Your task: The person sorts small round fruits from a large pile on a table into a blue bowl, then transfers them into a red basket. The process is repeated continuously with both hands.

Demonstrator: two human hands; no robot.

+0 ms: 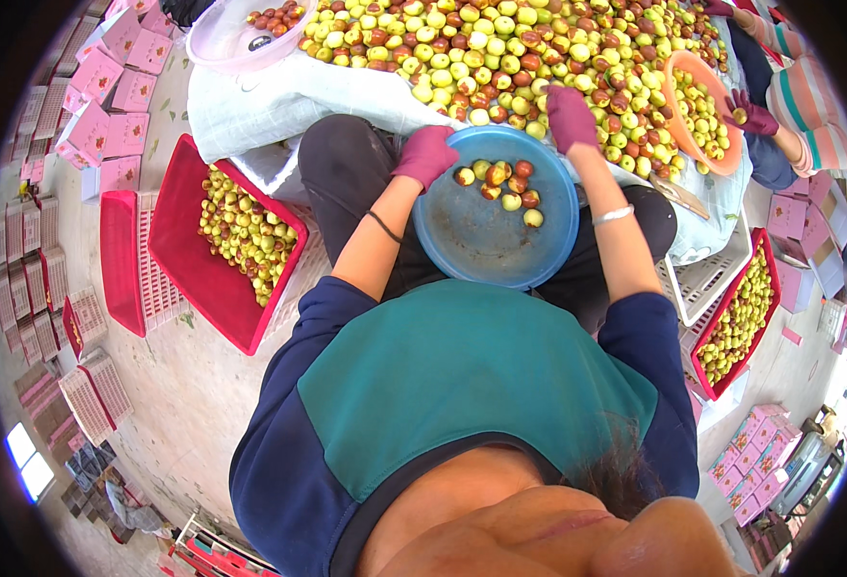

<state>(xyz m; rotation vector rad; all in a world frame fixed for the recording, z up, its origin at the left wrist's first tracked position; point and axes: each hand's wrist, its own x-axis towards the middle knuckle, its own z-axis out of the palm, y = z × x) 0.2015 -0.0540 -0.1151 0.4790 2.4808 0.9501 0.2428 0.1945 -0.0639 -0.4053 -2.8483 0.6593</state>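
A blue plastic basin [495, 245] sits in my lap with several green and brown jujubes [511, 200] in its upper half. My left hand [427, 153], in a purple glove, is at the basin's upper left rim, fingers curled; whether it grips the rim or a fruit is unclear. My right hand [572, 119], gloved alike, reaches past the basin's upper right rim to the near edge of a large heap of jujubes [495, 50]. Its fingertips are among the fruit, and what they hold is hidden. The heap lies on a whitish woven sheet [308, 97].
Red-lined crates of jujubes stand at left [171, 216] and right [773, 288]. An orange basin [730, 155] of jujubes lies near a co-worker's gloved hand [755, 117]. A pale pink basin [211, 43] is at upper left. Pink cartons [92, 72] stand beyond.
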